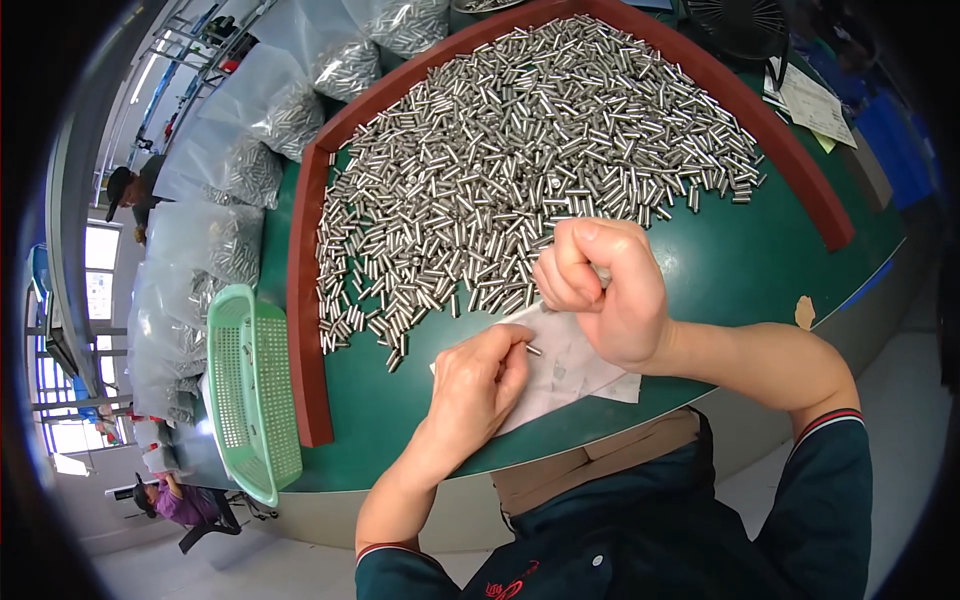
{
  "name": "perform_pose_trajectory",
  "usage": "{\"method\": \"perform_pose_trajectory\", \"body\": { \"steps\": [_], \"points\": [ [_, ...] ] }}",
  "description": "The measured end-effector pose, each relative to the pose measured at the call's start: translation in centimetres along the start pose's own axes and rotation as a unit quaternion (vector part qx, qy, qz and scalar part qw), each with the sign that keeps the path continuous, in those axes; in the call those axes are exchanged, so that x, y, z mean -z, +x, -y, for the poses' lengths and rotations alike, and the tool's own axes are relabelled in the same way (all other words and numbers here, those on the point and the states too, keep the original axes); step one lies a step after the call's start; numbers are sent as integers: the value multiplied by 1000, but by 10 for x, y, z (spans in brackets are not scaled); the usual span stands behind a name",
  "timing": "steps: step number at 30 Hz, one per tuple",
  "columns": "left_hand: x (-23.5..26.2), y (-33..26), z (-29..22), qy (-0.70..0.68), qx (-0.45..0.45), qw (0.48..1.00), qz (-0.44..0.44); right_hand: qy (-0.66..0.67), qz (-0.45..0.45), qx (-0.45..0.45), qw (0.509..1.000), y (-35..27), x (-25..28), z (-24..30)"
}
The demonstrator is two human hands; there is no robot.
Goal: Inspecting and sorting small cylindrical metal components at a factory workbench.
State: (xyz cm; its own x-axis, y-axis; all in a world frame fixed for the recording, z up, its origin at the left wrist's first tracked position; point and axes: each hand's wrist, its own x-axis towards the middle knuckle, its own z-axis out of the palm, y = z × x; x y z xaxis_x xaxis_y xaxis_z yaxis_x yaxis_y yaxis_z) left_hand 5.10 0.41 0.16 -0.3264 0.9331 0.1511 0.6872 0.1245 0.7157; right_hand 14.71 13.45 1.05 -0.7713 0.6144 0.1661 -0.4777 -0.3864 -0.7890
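Note:
My left hand (478, 385) is closed, thumb against fingers, and the end of a small metal pin (534, 349) pokes out of its grip. Up and to the right, my right hand (608, 290) is curled into a fist with the thumb on top. What it holds, if anything, is hidden; pins lie right behind its knuckles. Below both hands a creased white sheet (570, 362), cloth or paper, lies on the green table (720, 290). Beyond them spreads a large heap of short, shiny metal pins (520, 130).
A dark red wooden border (312, 300) fences the heap at left, back and right. Left of it stands a green plastic basket (250, 390), with clear bags of pins (235, 245) behind. Papers (815, 103) and a black fan (740, 28) are back right. Two people are far left.

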Motion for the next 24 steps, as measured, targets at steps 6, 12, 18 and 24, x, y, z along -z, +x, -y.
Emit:
{"method": "perform_pose_trajectory", "body": {
  "steps": [6,12,18,24],
  "points": [
    [7,1,-3,52,26,996,62,46,-2,-95,994,-9,-2,-4],
    [1,-2,1,64,-6,998,-29,49,-2,-94,994,-9,-1,-5],
    [4,-2,-2,53,52,997,31,57,-3,-103,993,-10,0,-10],
    [2,-3,-3,50,45,998,14,51,0,-92,994,-10,-1,-12]
  ]
}}
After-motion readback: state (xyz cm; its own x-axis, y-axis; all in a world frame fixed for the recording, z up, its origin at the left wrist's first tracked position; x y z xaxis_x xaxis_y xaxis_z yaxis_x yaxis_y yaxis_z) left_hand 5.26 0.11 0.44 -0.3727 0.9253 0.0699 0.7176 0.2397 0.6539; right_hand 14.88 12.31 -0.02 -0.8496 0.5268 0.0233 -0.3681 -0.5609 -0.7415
